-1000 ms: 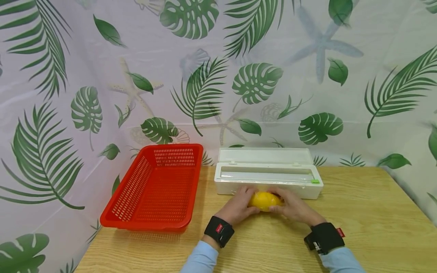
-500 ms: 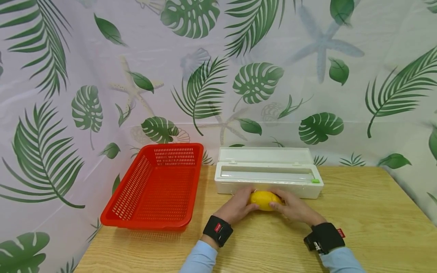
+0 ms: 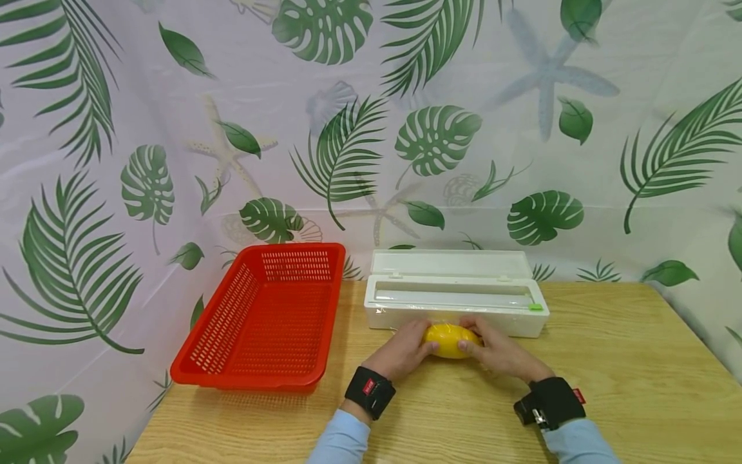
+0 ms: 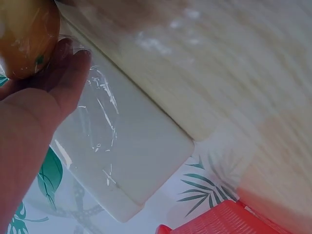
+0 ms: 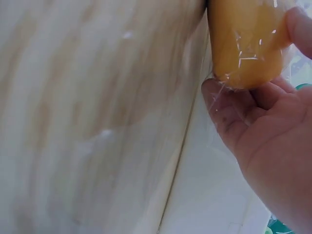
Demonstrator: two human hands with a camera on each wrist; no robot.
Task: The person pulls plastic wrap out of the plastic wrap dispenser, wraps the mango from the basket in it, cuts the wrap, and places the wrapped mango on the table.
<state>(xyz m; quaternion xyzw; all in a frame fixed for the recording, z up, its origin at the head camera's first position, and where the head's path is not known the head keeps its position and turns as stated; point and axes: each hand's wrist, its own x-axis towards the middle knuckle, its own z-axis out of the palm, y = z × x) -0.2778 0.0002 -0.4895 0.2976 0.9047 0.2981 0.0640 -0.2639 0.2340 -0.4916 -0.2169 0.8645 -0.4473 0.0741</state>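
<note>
So both hands, left hand and right hand, are curled around the yellow fruit on the table right in front of the white wrap dispenser, probably so the clear film stays snug around it.

Both forearms, in light blue sleeves, reach forward from the bottom of the head view and angle inward toward each other. Each wrist carries a black strap-on band with a small red mark. The left hand lies palm inward, its fingers curved around the left end of the yellow fruit, thumb on the near side. The right hand mirrors it, fingers curled around the right end. In the right wrist view the fingertips press against clear film over the fruit.
</note>
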